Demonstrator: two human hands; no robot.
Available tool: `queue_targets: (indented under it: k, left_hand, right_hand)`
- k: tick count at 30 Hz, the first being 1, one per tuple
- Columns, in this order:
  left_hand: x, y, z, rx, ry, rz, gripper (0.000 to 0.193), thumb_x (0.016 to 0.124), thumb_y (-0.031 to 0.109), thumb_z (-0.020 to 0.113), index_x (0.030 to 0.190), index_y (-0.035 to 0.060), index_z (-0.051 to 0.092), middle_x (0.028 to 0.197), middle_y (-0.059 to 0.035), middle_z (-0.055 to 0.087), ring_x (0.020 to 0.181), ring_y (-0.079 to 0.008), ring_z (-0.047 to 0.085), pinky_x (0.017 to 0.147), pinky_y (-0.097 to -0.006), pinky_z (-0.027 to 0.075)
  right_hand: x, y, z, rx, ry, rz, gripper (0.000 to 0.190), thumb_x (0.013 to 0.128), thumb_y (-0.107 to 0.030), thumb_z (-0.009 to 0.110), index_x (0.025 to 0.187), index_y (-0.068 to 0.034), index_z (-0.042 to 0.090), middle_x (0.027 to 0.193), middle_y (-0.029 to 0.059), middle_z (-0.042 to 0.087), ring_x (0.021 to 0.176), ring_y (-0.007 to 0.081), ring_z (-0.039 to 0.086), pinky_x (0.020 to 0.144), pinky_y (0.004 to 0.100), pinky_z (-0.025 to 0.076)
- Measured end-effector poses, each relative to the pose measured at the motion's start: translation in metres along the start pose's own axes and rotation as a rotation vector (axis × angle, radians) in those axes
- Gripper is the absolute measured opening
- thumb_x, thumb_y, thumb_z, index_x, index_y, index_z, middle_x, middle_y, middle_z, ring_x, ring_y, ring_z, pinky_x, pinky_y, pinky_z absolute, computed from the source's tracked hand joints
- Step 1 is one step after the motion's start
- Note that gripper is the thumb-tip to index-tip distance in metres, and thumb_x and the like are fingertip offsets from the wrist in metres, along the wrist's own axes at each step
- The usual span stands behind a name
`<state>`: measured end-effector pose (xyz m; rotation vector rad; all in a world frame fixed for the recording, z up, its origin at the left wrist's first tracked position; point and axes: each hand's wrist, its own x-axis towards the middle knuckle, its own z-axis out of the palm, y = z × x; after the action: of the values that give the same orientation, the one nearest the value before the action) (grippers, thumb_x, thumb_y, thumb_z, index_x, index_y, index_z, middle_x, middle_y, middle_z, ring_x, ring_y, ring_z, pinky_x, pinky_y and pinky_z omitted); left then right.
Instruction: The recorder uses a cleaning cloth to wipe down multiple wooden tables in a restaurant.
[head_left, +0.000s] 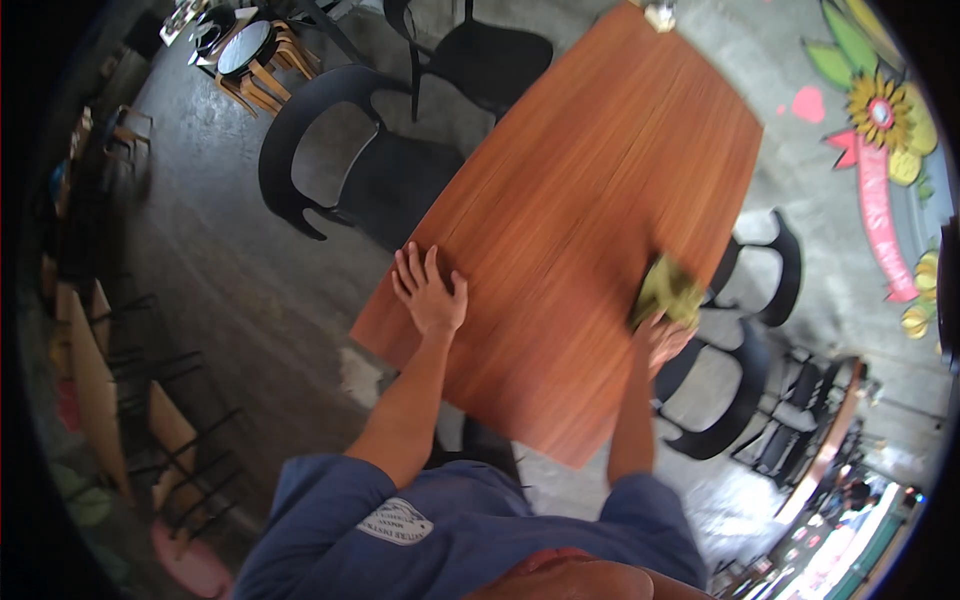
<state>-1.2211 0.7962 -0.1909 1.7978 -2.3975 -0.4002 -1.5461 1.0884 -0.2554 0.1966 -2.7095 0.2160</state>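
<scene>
A long reddish-brown wooden table stretches away before me, its near end close to my body. My left hand rests flat on the tabletop by the left edge, fingers spread, holding nothing. At the right edge, my right hand has hold of a crumpled olive-green cloth, which lies against the wood. The hand looks slightly blurred, and the cloth hides part of its fingers. A small pale object sits at the table's far end; its kind is too small to tell.
Black chairs stand along the left side, and more black chairs along the right. Stacked wooden stools are at the upper left. Upturned furniture lies at the lower left. A painted wall rises at the right.
</scene>
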Motion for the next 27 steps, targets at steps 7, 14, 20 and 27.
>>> queue_targets:
  k: [7, 14, 20, 27]
  left_hand:
    - [0.009, 0.02, 0.015, 0.024, 0.131, 0.081, 0.068, 0.098, 0.04, 0.051, 0.157, 0.011, 0.036, 0.168, -0.0142, 0.026, 0.159, -0.0352, 0.014, 0.127, -0.0554, 0.01]
    - [0.007, 0.006, 0.028, -0.235, 0.381, 0.011, 0.085, 0.105, 0.063, 0.027, 0.16, -0.0014, 0.024, 0.167, -0.0218, 0.025, 0.156, -0.0357, 0.021, 0.124, -0.0558, 0.013]
    - [0.006, 0.003, 0.016, -0.261, 0.316, 0.106, 0.094, 0.1, 0.071, 0.032, 0.161, 0.0, 0.022, 0.168, -0.0202, 0.022, 0.157, -0.0351, 0.018, 0.126, -0.0544, 0.011]
    - [0.013, 0.01, 0.019, -0.106, 0.224, 0.049, 0.089, 0.101, 0.069, 0.035, 0.16, 0.0032, 0.029, 0.167, -0.0168, 0.028, 0.156, -0.0328, 0.021, 0.125, -0.054, 0.013]
  right_hand:
    - [0.09, -0.279, -0.003, -0.003, -0.461, -0.403, 0.084, 0.102, -0.053, 0.036, 0.163, 0.002, 0.019, 0.173, 0.0195, 0.004, 0.161, 0.0308, 0.0, 0.129, 0.0471, 0.002]
    - [-0.096, -0.293, -0.079, 0.735, -0.546, -1.033, 0.074, 0.092, -0.042, 0.063, 0.157, -0.014, 0.042, 0.167, 0.0213, 0.028, 0.155, 0.0373, 0.025, 0.127, 0.0514, 0.019]
    - [-0.106, -0.124, -0.133, 0.241, -0.809, -0.596, 0.09, 0.078, -0.029, 0.076, 0.16, -0.028, 0.039, 0.169, 0.0184, 0.026, 0.157, 0.043, 0.018, 0.126, 0.0603, 0.016]
    - [0.084, 0.03, 0.038, 0.045, -0.234, -0.015, 0.091, 0.096, -0.06, 0.055, 0.164, -0.009, 0.024, 0.167, 0.0331, 0.015, 0.154, 0.047, 0.021, 0.126, 0.0554, 0.018]
